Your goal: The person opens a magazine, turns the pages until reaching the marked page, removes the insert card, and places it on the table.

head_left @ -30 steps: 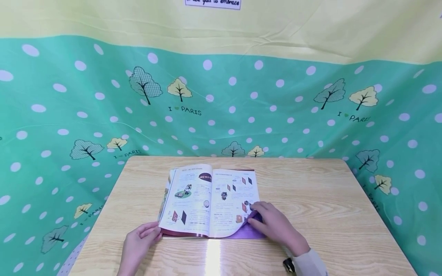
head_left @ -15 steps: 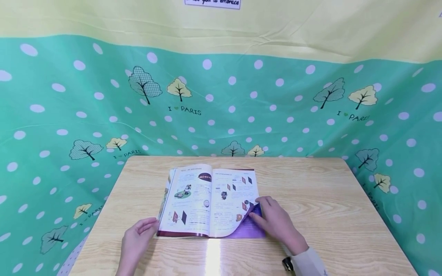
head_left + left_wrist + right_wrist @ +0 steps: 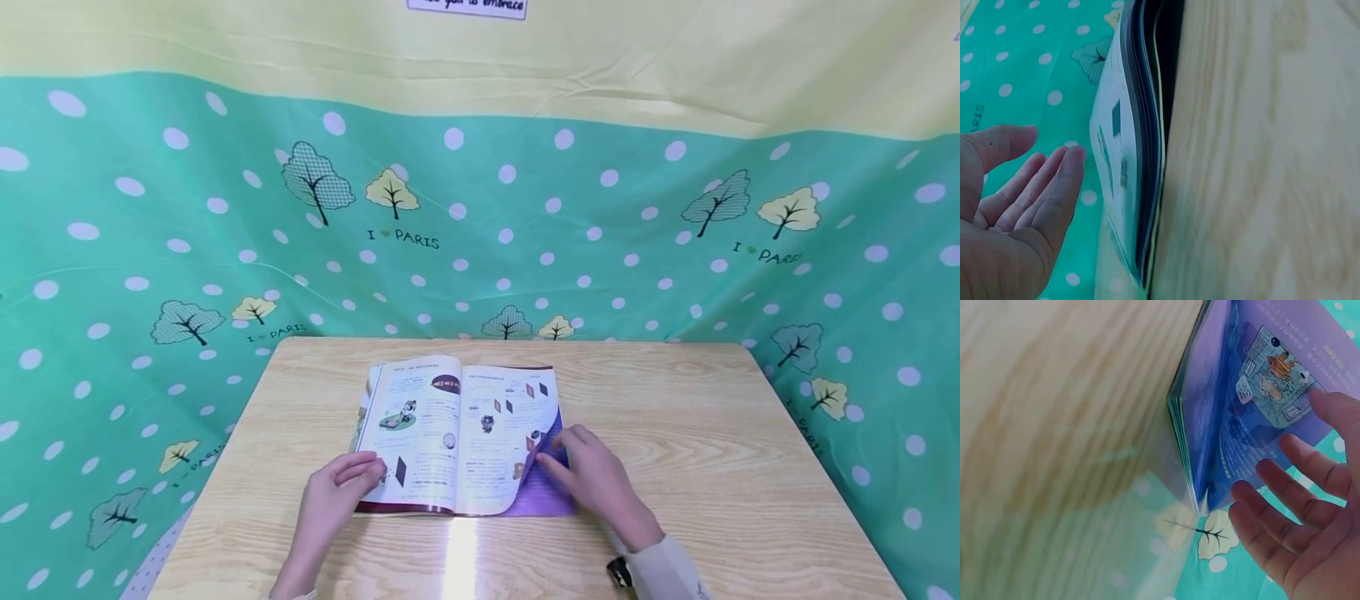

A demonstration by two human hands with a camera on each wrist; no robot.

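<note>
Since half a second ago the left-hand grip (image 3: 333, 492) has been shifted right, from beside the book (image 3: 458, 433) to over the bottom of its left page (image 3: 420, 467), and the loose corner of the right page (image 3: 487, 458) has been curled up a bit more. Going across: a green polka-dot cloth (image 3: 225, 258) is hung behind the table (image 3: 690, 417), printed with trees and "PARIS" lettering. Then the left-hand grip: thumb and fingers are held loosely apart with nothing caught between them, and whether the paper is being touched can't really be told. The book itself is laid spread out around the middle of the table, its left page filled with text and small drawings. On the other side, the right page's lower outer corner is lifted and bent inward, so a purple page (image 3: 543, 502) is uncovered underneath. The right-hand grip (image 3: 596, 475) is placed right at that curled edge, fingers spread, nothing pinched as far as can be seen, contact at the thumb unclear. A light sleeve (image 3: 663, 573) is worn on that arm
</note>
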